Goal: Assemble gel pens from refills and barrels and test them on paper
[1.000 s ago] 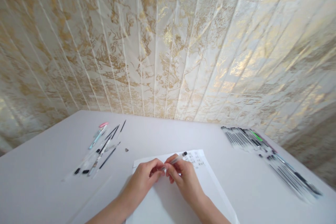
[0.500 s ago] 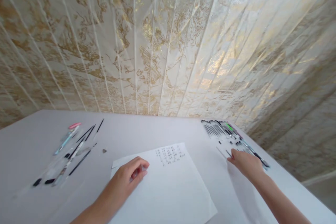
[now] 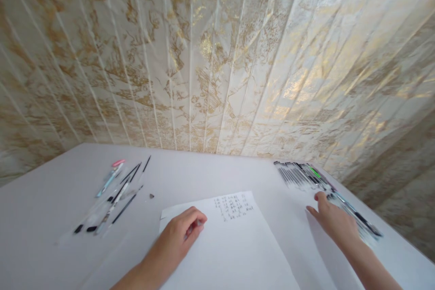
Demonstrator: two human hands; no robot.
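A white sheet of paper [image 3: 224, 249] with small handwritten marks near its top edge lies on the white table [image 3: 200, 167]. My left hand [image 3: 183, 235] rests on the paper's left part, its fingers curled with the tips close together; whatever they hold, if anything, is hidden. On the right, my right hand [image 3: 335, 219] is over the table beside a row of dark pens [image 3: 292, 174], thumb and index finger apart, nothing visible between them. A green-marked pen [image 3: 315, 172] lies in that row. Blue and black pens [image 3: 360, 217] lie just right of my right hand.
Scattered pens and brushes [image 3: 125, 199] lie on the left side of the table, with a pink item [image 3: 118, 162] at their far end. A small grey piece [image 3: 151, 195] sits near the paper. A gold-patterned curtain [image 3: 204, 63] hangs along the table's far edge.
The view has shifted, so the table things appear further right. My right hand's thumb and index finger have parted, and the slim stick near them no longer shows. My left hand keeps its pose.
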